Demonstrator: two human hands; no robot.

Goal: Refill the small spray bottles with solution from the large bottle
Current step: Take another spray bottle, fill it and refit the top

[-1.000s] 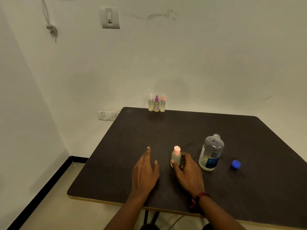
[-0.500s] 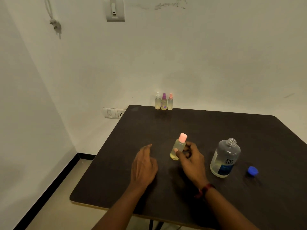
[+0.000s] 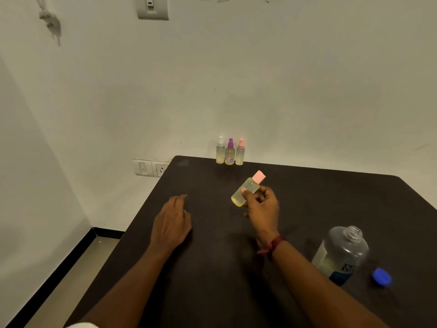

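- Head view: the right grip (image 3: 262, 207) is curled round a small bottle (image 3: 246, 191), thumb across its body and fingers behind. The bottle is lifted off the surface (image 3: 307, 197) and tilted, its pink cap pointing up and away.
- The bottle looks nearly full of yellowish liquid and its cap is on.
- The left grip (image 3: 171, 221) lies relaxed, fingers loosely straight, palm down on or just over the surface; it holds nothing.
- Three spray bottles (image 3: 229, 152) stand upright in a tight row at the far edge, touching or almost touching.
- The large bottle (image 3: 340, 254) stands open, just beside the right forearm. Its blue cap (image 3: 381, 276) lies near it on the surface.
- Judgement: this bottle seems finished, and the step is probably to set it with the far row.
- To do that well, the person should turn it upright before lowering it and place it just beside the end of the row. The grip should let go only once the base sits flat, so the row is not knocked.
- The right forearm should stay clear of the open large bottle, which could tip and spill.
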